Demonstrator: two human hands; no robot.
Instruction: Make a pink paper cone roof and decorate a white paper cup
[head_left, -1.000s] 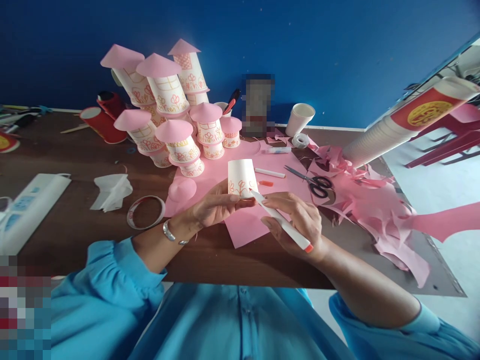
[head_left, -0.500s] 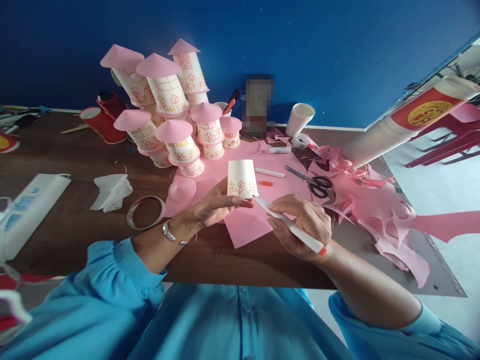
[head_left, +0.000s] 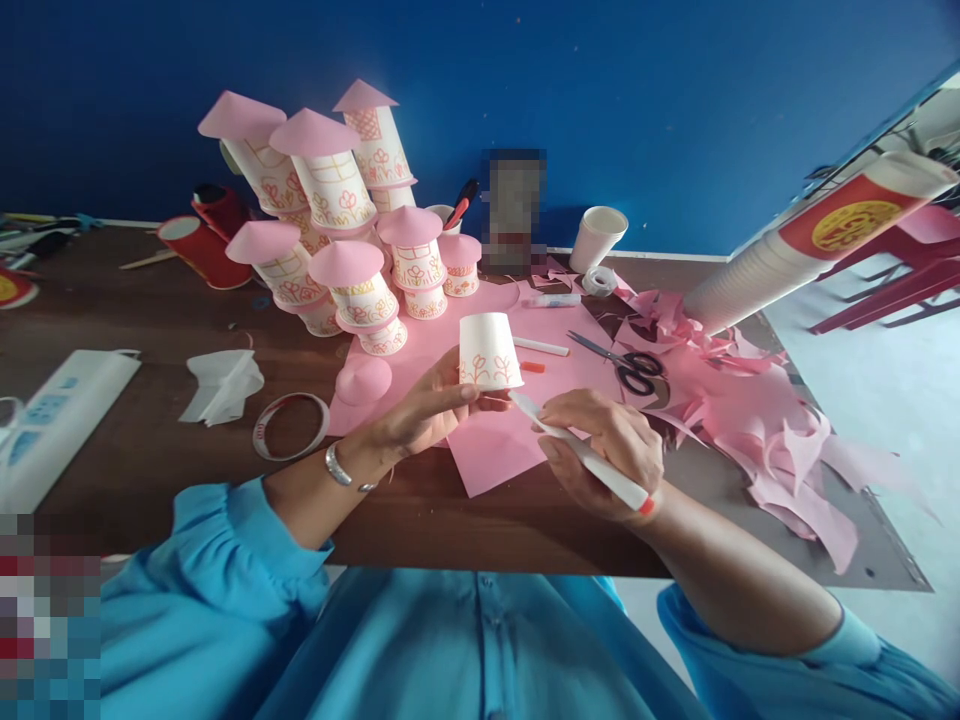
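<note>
Bare brown tabletop (head_left: 450,525) lies open nearest the body; leftward, the tape roll (head_left: 291,426) blocks low passage

Left hand (head_left: 427,408): some fingers hidden from me behind white cup (head_left: 489,350). Pen (head_left: 600,470): tip too small for me to make out. Upright object (head_left: 514,210) by blue wall (head_left: 645,120) pixelated; can't identify it. Lower left corner pixelated too. Foot of cup stack (head_left: 780,262) hidden by pink scraps (head_left: 742,400); far scrap end blurred. Red furniture (head_left: 874,277) cut off by right edge, white box (head_left: 64,425) by left.
</note>
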